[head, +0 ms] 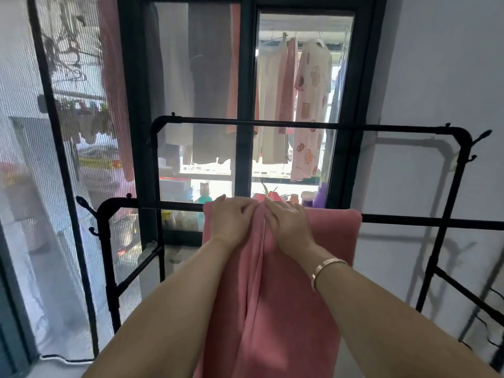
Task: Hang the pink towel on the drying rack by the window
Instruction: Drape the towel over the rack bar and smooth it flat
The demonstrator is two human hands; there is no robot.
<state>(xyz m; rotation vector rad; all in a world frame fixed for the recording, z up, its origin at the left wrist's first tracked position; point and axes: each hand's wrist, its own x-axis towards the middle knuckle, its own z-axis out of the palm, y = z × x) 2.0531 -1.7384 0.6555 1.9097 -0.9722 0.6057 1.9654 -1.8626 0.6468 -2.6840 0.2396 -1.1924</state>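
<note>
The pink towel [289,309] hangs draped over the near bar of the black drying rack [425,221], its long front part falling toward me with a fold down its middle. My left hand [231,219] lies flat on the towel at the bar, fingers straight and pointing right. My right hand [290,222] rests flat beside it on the towel, fingers pointing left, so the fingertips nearly meet over the fold. A gold bracelet [326,270] circles my right wrist.
The rack's higher rear bar [272,123] runs across in front of a dark-framed window [246,105]. Clothes hang outside [311,105]. Bottles and a plant stand on the sill [203,193]. A mesh screen door [68,159] is at left, a white wall at right.
</note>
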